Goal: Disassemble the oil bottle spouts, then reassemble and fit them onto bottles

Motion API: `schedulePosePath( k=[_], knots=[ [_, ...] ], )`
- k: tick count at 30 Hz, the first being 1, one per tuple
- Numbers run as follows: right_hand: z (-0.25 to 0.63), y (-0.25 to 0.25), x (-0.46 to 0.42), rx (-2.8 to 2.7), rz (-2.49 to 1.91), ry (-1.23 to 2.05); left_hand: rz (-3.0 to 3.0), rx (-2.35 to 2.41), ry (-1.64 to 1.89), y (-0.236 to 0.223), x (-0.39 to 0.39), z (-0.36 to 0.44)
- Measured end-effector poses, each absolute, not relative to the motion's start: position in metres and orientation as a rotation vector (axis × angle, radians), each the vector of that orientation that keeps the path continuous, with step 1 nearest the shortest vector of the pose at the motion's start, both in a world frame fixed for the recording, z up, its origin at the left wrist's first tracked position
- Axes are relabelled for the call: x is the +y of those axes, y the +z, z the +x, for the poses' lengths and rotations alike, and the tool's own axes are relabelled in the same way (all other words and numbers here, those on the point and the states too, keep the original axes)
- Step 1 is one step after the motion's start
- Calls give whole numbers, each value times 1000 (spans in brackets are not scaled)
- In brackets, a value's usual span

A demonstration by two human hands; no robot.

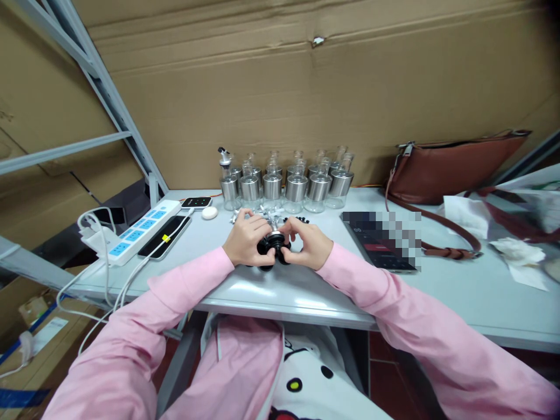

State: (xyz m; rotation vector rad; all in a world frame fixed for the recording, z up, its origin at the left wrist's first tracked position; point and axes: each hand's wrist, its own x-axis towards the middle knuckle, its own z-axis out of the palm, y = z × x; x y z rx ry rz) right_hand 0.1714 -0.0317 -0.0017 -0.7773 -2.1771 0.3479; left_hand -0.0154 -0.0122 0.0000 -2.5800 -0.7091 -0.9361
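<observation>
My left hand point(249, 238) and my right hand point(308, 244) meet near the table's front edge. Between their curled fingers and thumbs is a bottle pourer point(275, 234) with a silvery top and a black ringed lower part. Other round black pieces point(263, 246) lie close under the fingers, partly hidden. Just beyond the hands are loose silvery pourer parts point(266, 210) and a row of small black pieces point(301, 220). Several glass bottles with steel sleeves point(296, 188) stand behind. The front-left bottle point(230, 189) carries a black-tipped pourer point(224, 156).
On the left lie a white power strip point(142, 230), a phone with cables point(165, 238), a small black device point(196, 202) and a white round case point(209, 213). Rightward are a dark tablet-like device point(371, 239), a brown bag point(455, 169) and crumpled tissues point(518, 252). Cardboard point(245, 81) walls the back.
</observation>
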Motion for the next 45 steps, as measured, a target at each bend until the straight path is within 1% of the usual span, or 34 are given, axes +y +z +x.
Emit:
schedulePosePath(
  k=[14, 24, 36, 45],
  knots=[
    [169, -2, -36, -2220, -820, 452, -2568, -546, -1013, 2, -16, -12],
    [169, 4, -41, -2238, -849, 509, -2585, -588, -951, 0, -16, -12],
    [170, 8, -43, -2250, -855, 559, -2602, -571, -997, 1, -19, -10],
    [171, 5, -41, -2204, -827, 659, -2627, -591, -1001, 1, -20, -9]
  ],
)
